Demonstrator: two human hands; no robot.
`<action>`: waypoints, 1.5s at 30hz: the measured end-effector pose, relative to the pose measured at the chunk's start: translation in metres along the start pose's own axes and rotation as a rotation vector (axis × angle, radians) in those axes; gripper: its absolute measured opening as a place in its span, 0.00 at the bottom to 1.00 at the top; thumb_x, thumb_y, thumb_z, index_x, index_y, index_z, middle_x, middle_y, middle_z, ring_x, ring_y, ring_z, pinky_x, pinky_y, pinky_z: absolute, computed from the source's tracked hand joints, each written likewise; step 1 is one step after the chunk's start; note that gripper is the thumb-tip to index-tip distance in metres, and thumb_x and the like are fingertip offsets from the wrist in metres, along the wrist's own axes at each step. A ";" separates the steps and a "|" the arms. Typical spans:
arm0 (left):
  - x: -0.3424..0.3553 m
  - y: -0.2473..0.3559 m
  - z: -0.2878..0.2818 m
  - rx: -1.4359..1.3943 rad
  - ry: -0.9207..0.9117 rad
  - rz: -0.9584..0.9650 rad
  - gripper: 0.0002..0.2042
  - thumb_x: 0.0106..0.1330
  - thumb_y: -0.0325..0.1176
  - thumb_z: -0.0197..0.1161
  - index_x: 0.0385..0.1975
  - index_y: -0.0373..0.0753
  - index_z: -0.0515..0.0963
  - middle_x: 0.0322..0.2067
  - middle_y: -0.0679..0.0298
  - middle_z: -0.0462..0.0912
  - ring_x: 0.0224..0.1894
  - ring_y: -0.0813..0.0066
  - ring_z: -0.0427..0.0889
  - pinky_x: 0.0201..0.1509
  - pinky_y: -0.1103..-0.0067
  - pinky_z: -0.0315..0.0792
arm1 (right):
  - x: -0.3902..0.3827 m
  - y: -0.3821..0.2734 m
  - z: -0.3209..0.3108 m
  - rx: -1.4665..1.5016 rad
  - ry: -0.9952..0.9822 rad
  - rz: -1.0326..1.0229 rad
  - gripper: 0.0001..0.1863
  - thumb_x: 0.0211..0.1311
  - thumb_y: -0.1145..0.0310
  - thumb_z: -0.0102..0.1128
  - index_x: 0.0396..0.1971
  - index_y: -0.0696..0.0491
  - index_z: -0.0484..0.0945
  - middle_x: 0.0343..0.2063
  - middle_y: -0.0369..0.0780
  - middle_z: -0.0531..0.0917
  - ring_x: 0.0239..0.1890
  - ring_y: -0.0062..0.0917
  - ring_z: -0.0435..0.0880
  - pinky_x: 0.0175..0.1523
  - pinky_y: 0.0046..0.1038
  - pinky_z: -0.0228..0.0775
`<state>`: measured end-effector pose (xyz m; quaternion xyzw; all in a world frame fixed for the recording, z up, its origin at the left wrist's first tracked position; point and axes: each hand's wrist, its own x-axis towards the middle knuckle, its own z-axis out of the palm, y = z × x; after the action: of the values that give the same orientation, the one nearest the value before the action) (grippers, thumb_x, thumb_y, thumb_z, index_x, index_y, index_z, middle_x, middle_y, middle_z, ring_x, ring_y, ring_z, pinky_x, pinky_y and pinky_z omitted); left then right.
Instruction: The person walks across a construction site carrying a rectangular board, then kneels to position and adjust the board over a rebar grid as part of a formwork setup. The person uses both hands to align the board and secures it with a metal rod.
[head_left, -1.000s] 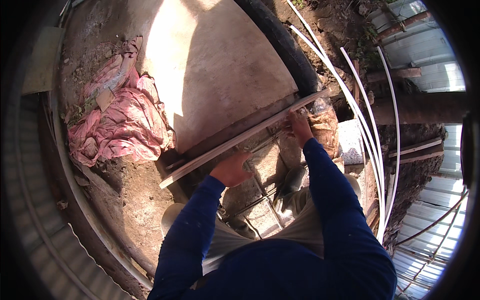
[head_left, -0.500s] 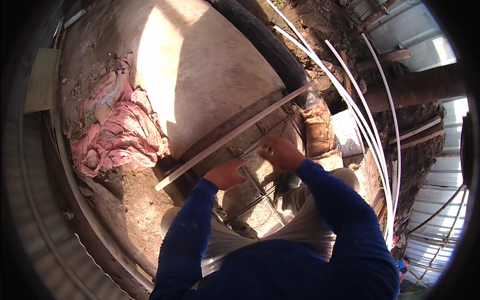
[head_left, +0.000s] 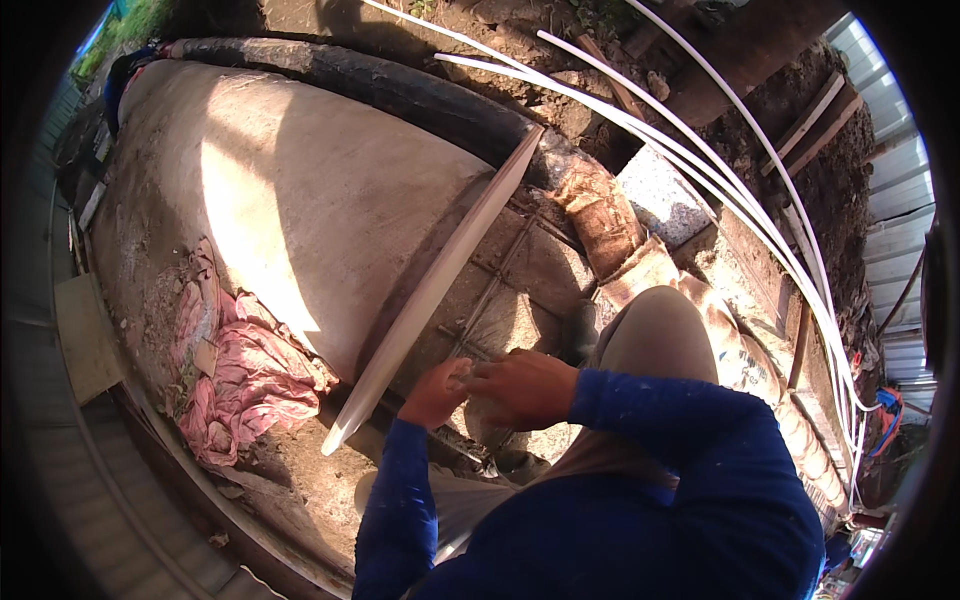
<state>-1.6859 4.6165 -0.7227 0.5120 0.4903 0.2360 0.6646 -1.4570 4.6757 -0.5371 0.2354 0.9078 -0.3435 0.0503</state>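
Pale concrete slab [head_left: 360, 170], partly sunlit | long black tube [head_left: 400, 84] curving along its far edge | wooden board [head_left: 438, 285] slanting along the slab's near edge, just beyond the hands, untouched by either | right hand [head_left: 525, 390] and left hand [head_left: 433, 393] drawn together, fingers bent; cannot tell whether they grip anything

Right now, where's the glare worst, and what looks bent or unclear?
Head view: glare is worst on the pale slab, along its sunlit strip, beside shadow; head view: edges bow toward the dark rim, while the wooden plank looks nearly straight; head view: where the left hand and right hand meet, finger detail is unclear.
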 end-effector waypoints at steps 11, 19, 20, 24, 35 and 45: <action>-0.004 0.022 0.063 -0.854 0.118 -0.145 0.20 0.74 0.35 0.67 0.61 0.34 0.75 0.56 0.59 0.82 0.53 0.73 0.83 0.59 0.73 0.78 | -0.004 0.000 0.015 0.046 -0.226 -0.076 0.24 0.66 0.53 0.65 0.54 0.53 0.79 0.53 0.47 0.82 0.52 0.48 0.86 0.58 0.49 0.79; 0.028 -0.044 0.063 -0.323 0.165 -0.114 0.26 0.69 0.38 0.72 0.63 0.36 0.74 0.57 0.60 0.81 0.60 0.71 0.80 0.66 0.73 0.74 | -0.003 0.000 0.011 0.104 -0.083 -0.161 0.27 0.67 0.53 0.64 0.59 0.54 0.78 0.53 0.47 0.82 0.51 0.50 0.86 0.58 0.49 0.79; 0.027 -0.039 0.064 -0.304 0.124 -0.093 0.27 0.67 0.38 0.73 0.63 0.36 0.74 0.58 0.60 0.80 0.61 0.71 0.79 0.67 0.72 0.73 | -0.003 0.002 0.015 0.115 -0.113 -0.147 0.27 0.67 0.53 0.65 0.59 0.53 0.78 0.54 0.47 0.82 0.52 0.50 0.85 0.59 0.49 0.79; 0.026 -0.029 0.069 -0.467 0.111 -0.092 0.31 0.63 0.38 0.74 0.65 0.36 0.74 0.61 0.59 0.78 0.65 0.70 0.76 0.70 0.71 0.69 | 0.003 0.012 0.035 0.145 -0.104 -0.147 0.25 0.67 0.56 0.66 0.59 0.53 0.78 0.57 0.47 0.79 0.54 0.49 0.84 0.60 0.49 0.78; 0.022 -0.035 0.054 -0.243 0.086 0.273 0.26 0.68 0.31 0.66 0.66 0.33 0.74 0.62 0.54 0.80 0.65 0.65 0.79 0.69 0.70 0.73 | 0.029 0.006 0.033 0.203 -0.188 0.047 0.25 0.68 0.55 0.67 0.57 0.54 0.78 0.54 0.51 0.82 0.54 0.48 0.85 0.60 0.48 0.77; 0.026 -0.036 0.062 -0.328 0.010 0.196 0.29 0.67 0.34 0.69 0.68 0.33 0.72 0.64 0.57 0.79 0.65 0.69 0.77 0.72 0.73 0.70 | 0.036 0.006 0.040 0.151 -0.085 0.019 0.28 0.67 0.53 0.67 0.59 0.55 0.78 0.57 0.49 0.82 0.58 0.46 0.83 0.63 0.46 0.74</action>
<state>-1.6260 4.5970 -0.7663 0.4410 0.3964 0.3789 0.7105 -1.4888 4.6674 -0.5801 0.2322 0.8741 -0.4201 0.0743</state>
